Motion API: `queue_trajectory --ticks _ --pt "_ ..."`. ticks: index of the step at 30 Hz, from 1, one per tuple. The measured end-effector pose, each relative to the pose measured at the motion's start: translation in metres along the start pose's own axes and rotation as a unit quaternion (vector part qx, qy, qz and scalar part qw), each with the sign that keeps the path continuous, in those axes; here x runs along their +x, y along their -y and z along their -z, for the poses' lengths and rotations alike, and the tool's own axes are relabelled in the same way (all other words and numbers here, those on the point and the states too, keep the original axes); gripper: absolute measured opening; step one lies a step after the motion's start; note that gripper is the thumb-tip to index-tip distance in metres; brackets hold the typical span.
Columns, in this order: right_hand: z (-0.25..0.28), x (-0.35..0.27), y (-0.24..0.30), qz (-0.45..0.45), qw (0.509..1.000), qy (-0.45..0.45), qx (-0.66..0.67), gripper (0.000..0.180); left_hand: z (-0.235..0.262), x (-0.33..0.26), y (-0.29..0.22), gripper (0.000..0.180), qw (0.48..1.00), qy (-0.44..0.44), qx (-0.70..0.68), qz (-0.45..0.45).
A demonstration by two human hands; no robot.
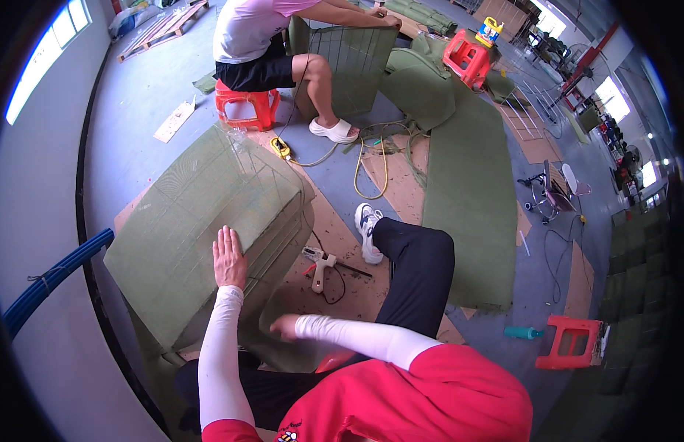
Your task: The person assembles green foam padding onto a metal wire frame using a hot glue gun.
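The left hand [229, 258] lay flat, fingers together, pressed on the green felt-covered wire panel [202, 221] tilted on the floor ahead. The right hand [285, 326] — blurred, its grip impossible to tell — touched the panel's lower edge. A glue gun [321, 266] lay nearby on cardboard.

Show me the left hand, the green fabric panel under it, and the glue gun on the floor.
left hand [228, 258], head view, back of the hand
green fabric panel [187, 214], head view, top face
glue gun [321, 267], head view, its body
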State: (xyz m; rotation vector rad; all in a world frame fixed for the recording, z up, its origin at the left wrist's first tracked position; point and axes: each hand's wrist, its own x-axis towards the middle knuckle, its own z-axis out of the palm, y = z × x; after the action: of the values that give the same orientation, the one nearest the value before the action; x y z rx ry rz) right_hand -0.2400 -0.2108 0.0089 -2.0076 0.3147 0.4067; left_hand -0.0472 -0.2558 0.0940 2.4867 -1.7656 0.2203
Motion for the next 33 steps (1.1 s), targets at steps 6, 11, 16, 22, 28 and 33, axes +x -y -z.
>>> queue_trajectory --ticks 6,11,16,22,28,33 --pt "-0.035 -0.015 -0.004 0.008 0.989 0.127 -0.071 0.045 -0.009 -0.004 0.004 0.072 1.0 -0.015 -0.005 0.003" --pt "0.115 -0.047 -0.012 0.014 0.916 -0.257 -0.307 0.024 -0.003 -0.003 0.001 0.068 1.0 -0.016 0.01 0.003" --pt "0.183 -0.021 0.044 0.119 0.825 -0.453 -0.316 0.064 0.003 0.002 -0.001 0.059 1.0 -0.002 0.027 0.006" --pt "0.152 0.044 0.023 0.116 0.827 -0.323 -0.445 0.081 -0.013 -0.004 0.003 0.049 0.997 -0.016 0.081 0.003" --pt "0.209 0.022 -0.028 0.09 0.797 -0.356 -0.48 0.082 0.006 -0.006 0.0 0.072 0.999 0.022 0.039 0.012" --pt "0.256 0.001 -0.072 0.07 0.788 -0.409 -0.454 0.084 0.008 0.0 -0.004 0.076 1.0 0.009 0.006 0.014"
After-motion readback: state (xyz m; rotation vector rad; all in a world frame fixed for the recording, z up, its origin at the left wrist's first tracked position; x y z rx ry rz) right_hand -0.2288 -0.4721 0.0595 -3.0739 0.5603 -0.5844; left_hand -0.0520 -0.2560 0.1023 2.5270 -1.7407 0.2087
